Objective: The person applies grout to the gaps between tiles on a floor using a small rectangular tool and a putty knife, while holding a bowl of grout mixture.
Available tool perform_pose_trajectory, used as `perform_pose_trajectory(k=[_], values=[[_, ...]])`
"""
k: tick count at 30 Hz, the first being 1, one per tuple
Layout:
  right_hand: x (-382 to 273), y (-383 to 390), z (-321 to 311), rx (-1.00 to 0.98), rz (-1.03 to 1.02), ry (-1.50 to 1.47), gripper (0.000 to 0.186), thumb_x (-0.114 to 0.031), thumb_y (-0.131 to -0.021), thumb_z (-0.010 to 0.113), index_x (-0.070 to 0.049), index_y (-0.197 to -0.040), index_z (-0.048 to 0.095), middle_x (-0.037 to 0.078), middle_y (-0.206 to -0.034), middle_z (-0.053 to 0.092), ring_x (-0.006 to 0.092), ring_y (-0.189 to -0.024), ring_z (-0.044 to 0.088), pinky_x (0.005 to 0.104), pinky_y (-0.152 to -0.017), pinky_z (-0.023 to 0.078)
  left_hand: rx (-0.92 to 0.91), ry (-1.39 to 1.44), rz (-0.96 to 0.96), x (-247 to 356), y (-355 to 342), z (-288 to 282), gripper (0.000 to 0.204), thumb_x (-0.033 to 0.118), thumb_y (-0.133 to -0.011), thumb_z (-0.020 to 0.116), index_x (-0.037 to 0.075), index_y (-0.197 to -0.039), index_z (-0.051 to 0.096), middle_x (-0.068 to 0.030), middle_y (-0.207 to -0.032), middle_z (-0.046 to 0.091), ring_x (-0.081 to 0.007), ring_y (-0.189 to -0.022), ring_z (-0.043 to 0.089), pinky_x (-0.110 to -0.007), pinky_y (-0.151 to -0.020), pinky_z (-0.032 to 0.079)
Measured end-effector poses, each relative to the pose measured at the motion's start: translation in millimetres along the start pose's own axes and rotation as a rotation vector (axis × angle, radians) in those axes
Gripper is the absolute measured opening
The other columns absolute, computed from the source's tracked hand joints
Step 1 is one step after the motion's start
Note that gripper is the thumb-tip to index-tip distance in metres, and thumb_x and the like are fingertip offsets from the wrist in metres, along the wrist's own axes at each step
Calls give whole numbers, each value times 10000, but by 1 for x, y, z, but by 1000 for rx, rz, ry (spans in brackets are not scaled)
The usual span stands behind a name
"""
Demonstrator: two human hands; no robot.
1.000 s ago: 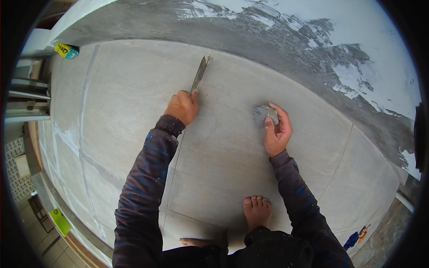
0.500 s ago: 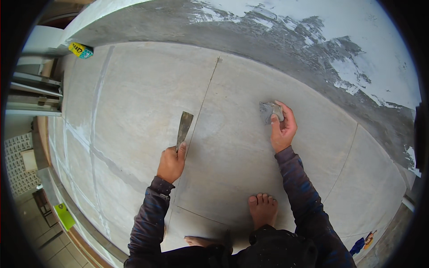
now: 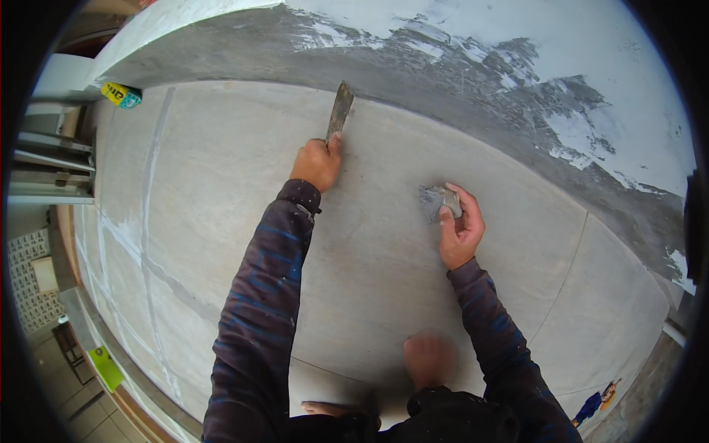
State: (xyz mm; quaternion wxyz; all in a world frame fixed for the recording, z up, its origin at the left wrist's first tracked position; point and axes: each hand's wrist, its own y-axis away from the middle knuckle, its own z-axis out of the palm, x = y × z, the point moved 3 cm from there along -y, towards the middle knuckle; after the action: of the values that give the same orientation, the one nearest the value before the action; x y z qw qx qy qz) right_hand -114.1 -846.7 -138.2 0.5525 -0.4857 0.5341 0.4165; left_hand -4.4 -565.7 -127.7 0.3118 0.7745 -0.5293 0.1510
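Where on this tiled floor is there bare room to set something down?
Bare grey tile lies left of the left hand with its flat metal scraper, and also between both forearms. Crowded spots: the right hand gripping a grey putty lump, and the rough wall base.

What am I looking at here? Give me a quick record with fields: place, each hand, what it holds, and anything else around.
Place: pale tiled floor meeting a grey, patchy plastered wall
Left hand: grips a putty knife, blade tip on a tile joint near the wall
Right hand: holds a lump of grey filler just above the tile
Sleeves: dark, long
Feet: bare, at lower edge; one blurred
Elsewhere: yellow-and-teal container by the wall's left end
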Motion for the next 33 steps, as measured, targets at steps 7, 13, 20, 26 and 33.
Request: perform_pose_trajectory(k=[7,13,20,26,33], values=[[3,-2,8,9,-17,3,426,85,-901,585,40,-1325,596,109,-1232,643,167,-1130,608,297,-1024,443,-286,22,-242,-3,-4,-21,707,563,-1042,492,-102,-838,618,-293,-770,681,-402,-699,711,-493,-685,554],[1,18,12,8,-40,4,430,88,-913,572,48,-1341,577,113,-1264,638,171,-1176,602,291,-1023,449,-68,-127,-39,-71,65,-23,564,438,-1036,550,-79,-835,653,-354,-803,671,-547,-804,662,-572,-728,545],[-13,43,29,16,-28,-43,425,77,-927,570,48,-1351,568,123,-1274,634,171,-1178,600,287,-1003,463,18,-258,126,-167,158,-44,421,350,-993,652,-8,-785,575,-296,-723,625,-523,-711,616,-615,-651,498],[-41,62,26,-11,3,-54,411,53,-956,571,51,-1367,555,119,-1284,633,163,-1170,601,286,-1007,461,-29,-402,186,-207,291,-99,401,326,-980,678,-5,-787,560,-285,-701,614,-508,-666,610,-608,-625,493],[-55,72,27,-16,-49,-15,412,41,-969,576,53,-1379,548,118,-1284,636,164,-1175,600,288,-1016,457,-344,-173,-55,-172,311,-173,445,326,-1055,544,-9,-765,586,-245,-643,596,-492,-668,604,-567,-619,459]])
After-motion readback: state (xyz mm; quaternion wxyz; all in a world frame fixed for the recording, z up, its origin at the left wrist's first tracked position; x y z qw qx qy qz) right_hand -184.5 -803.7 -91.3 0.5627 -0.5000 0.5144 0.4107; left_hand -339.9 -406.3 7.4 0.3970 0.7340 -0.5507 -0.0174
